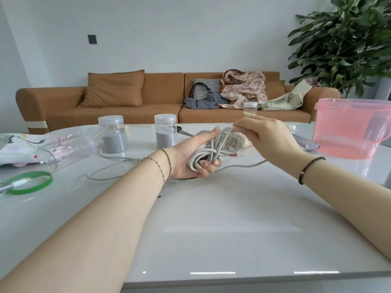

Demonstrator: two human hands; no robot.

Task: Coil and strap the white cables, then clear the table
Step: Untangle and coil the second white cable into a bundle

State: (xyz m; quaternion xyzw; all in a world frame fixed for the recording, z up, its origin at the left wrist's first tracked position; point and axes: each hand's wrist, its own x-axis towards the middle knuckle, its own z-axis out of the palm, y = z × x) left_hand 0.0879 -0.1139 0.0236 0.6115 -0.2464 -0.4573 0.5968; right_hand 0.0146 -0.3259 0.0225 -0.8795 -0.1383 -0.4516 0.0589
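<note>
**Item:** white round cable bundle [220, 146], partly coiled.

**Location:** it is resting in the upturned left hand [190, 157], which is holding it just above the glossy white table [211, 218].

**Left fingers** [208, 166]: they are curling up round the near end of the bundle and clamping it against the palm.

**Right hand** [268, 136]: it is coming in from the right. Its fingers [241, 125] are pinching one loop at the bundle's far, upper end.

**Axis:** the bundle's long axis is running from the left fingers away and slightly rightward to the right fingers, so its far end is pointing at the right hand. Each hand is touching one end.

**Uncoiled tail** [110, 176]: it is trailing on the table below and to the left of the left fingers. A further run is showing to the right, beneath the right wrist.

**Judgement:** the next wrap is likely to depend on the right fingers drawing slack along this axis while the left keeps its clamp.

**Also present:** green looped band [31, 182], lying well to the left of both hands.
</note>
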